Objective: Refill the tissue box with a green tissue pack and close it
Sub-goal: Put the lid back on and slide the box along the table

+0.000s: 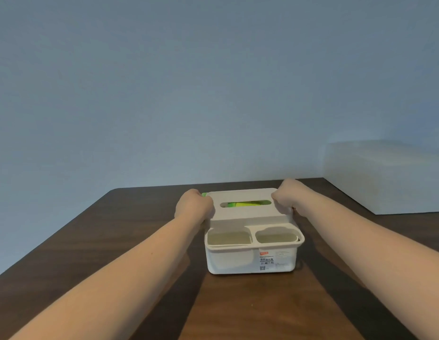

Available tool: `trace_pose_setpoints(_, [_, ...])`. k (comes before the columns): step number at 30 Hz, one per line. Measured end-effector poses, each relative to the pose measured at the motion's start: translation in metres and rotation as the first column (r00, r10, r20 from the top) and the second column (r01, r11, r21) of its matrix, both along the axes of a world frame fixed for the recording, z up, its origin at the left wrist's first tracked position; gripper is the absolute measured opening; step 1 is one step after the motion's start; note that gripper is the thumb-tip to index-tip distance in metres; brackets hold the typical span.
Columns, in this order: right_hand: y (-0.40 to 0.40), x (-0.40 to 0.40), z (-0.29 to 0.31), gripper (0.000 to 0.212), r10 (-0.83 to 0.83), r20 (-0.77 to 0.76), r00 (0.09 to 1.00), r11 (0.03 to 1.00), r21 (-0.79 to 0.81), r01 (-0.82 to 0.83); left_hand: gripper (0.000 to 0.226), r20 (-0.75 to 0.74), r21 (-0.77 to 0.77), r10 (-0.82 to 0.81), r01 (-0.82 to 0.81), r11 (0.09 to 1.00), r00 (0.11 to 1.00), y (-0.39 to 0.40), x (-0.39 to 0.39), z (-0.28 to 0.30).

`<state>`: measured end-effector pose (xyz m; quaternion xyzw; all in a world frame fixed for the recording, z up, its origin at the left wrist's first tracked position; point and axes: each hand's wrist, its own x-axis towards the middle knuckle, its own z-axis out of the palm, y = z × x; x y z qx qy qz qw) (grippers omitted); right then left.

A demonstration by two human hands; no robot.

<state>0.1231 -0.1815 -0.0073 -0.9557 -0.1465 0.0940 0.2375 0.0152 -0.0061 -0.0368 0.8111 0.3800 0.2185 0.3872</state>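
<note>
A white plastic tissue box [250,261] stands in the middle of the dark wooden table [90,241]. Its white lid [245,214] with an oval slot lies on top of the rear part. The green tissue pack [245,204] shows through the slot, and a green corner sticks out at the lid's left edge. My left hand [192,204] grips the lid's left end. My right hand [286,196] grips its right end. Two empty compartments sit at the box's front. A label with a barcode is on the front wall.
A pale white block [385,177] sits at the table's far right against the blue-grey wall. The table's far edge runs just behind the box.
</note>
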Motion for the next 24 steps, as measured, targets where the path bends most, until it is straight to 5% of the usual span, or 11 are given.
trace_pose_setpoints(6, [0.004,0.009,-0.009,0.015,-0.014,0.028,1.0,1.0,-0.001,0.014,0.011,0.047,-0.068,0.001,0.003,0.998,0.999,0.002,0.007,-0.007])
trace_pose_setpoints(12, [0.006,0.013,-0.013,0.01,-0.003,0.019,1.0,1.0,-0.021,0.004,0.055,0.113,-0.167,-0.001,0.02,0.986,0.994,0.003,0.017,-0.015])
trace_pose_setpoints(20, [0.012,0.023,-0.02,0.039,-0.012,0.053,0.999,1.0,0.009,0.012,0.047,0.033,-0.138,-0.057,0.061,0.989,0.998,0.006,0.026,-0.01])
trace_pose_setpoints(24, [0.012,0.023,-0.026,0.042,-0.028,0.043,0.999,0.997,0.074,0.025,0.038,0.193,-0.228,-0.063,0.108,0.968,0.979,0.008,0.029,-0.014])
